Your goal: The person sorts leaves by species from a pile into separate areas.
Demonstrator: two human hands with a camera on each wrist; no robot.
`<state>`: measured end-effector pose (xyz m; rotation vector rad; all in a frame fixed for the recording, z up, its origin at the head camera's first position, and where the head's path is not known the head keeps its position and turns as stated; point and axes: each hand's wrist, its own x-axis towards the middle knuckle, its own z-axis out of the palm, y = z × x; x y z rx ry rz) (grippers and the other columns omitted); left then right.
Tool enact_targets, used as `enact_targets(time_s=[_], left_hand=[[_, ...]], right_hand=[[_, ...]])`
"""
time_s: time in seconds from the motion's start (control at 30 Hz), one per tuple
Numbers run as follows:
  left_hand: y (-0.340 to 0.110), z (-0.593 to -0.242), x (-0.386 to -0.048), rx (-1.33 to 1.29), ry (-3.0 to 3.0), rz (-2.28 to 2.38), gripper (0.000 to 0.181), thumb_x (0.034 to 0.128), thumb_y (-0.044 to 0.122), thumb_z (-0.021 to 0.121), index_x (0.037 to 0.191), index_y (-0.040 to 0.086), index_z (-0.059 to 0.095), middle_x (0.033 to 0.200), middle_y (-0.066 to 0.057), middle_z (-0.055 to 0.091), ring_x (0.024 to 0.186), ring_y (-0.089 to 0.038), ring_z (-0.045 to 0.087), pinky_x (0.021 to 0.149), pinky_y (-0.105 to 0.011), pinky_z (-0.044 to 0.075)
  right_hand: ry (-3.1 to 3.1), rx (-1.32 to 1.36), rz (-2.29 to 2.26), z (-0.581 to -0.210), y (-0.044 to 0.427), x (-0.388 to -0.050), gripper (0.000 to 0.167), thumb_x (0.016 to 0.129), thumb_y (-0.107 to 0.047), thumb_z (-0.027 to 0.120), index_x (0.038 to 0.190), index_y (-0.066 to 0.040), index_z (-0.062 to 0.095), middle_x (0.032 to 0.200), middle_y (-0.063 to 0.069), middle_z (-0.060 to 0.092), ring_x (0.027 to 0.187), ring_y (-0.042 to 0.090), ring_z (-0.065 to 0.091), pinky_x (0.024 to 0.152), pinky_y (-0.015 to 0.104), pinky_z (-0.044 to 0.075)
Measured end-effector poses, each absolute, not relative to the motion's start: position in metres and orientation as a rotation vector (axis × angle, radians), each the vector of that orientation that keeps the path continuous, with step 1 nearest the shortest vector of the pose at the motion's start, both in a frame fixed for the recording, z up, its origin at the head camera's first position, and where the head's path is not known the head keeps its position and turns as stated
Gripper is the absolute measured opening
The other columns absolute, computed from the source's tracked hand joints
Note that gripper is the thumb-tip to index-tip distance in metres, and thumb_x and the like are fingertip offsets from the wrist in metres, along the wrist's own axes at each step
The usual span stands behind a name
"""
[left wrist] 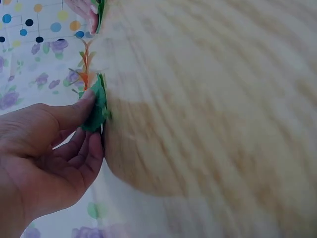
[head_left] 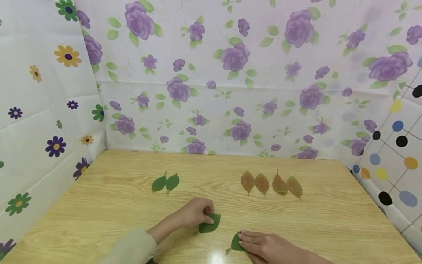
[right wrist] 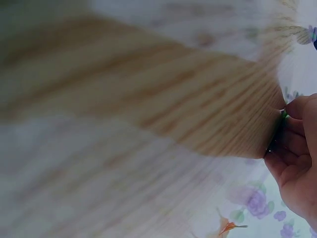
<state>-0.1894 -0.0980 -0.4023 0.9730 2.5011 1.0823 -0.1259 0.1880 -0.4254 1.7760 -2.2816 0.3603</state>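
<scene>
My left hand (head_left: pixel 197 212) pinches a green leaf (head_left: pixel 210 224) with a toothed edge, low over the wooden table. In the left wrist view the thumb of that hand (left wrist: pixel 49 153) lies against the leaf (left wrist: pixel 95 111). To the right and nearer the front, my right hand (head_left: pixel 265 245) rests its fairly straight fingers on another green leaf (head_left: pixel 236 242). Its stem points toward the lower left, and the fingers cover its right part. The right wrist view shows the palm side of the hand (right wrist: pixel 299 153), with only a thin green edge of the leaf visible.
Two green leaves (head_left: pixel 166 182) lie side by side at the back left of the table (head_left: pixel 115 205). A row of several reddish-brown leaves (head_left: pixel 262 183) lies at the back right. Floral cloth (head_left: pixel 211 110) hangs behind the table, with patterned cloths at both sides.
</scene>
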Motion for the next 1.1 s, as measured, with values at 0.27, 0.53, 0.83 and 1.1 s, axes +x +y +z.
enact_targets(time_s=[0.27,0.53,0.83,1.1], left_hand=[[-0.113,-0.406,-0.203,0.754,2.455,1.302,0.006,0.0886,-0.003,0.065,0.093,0.000,0.066,0.088,-0.002,0.061,0.082,-0.016,0.058,0.070,-0.026,0.052],[-0.127,-0.393,-0.221,0.543,2.395,1.534,0.013,0.0913,-0.005,0.061,0.103,-0.006,0.064,0.089,-0.009,0.061,0.080,-0.018,0.060,0.070,-0.034,0.056],[-0.149,-0.383,-0.253,0.292,2.534,1.592,0.023,0.0918,-0.004,0.061,0.113,-0.010,0.064,0.102,-0.016,0.064,0.087,-0.024,0.064,0.077,-0.036,0.056],[-0.157,-0.389,-0.267,0.320,2.779,1.399,0.024,0.0866,-0.009,0.064,0.110,-0.013,0.062,0.101,-0.019,0.063,0.092,-0.031,0.062,0.079,-0.037,0.055]], right_hand=[[-2.286,1.776,0.332,-0.427,0.189,-0.125,0.032,0.100,-0.015,0.054,0.121,0.006,0.063,0.123,0.019,0.061,0.114,0.027,0.059,0.091,0.025,0.048],[-2.281,1.745,0.348,-0.428,0.189,-0.124,0.031,0.100,-0.014,0.055,0.121,0.006,0.063,0.122,0.019,0.062,0.112,0.027,0.061,0.089,0.024,0.049],[-2.255,1.763,0.237,-0.426,0.188,-0.123,0.032,0.100,-0.015,0.054,0.120,0.008,0.062,0.120,0.020,0.062,0.109,0.028,0.061,0.086,0.023,0.050],[-2.235,1.769,0.199,-0.426,0.189,-0.124,0.032,0.101,-0.016,0.052,0.120,0.007,0.063,0.121,0.020,0.062,0.111,0.027,0.061,0.086,0.022,0.050]])
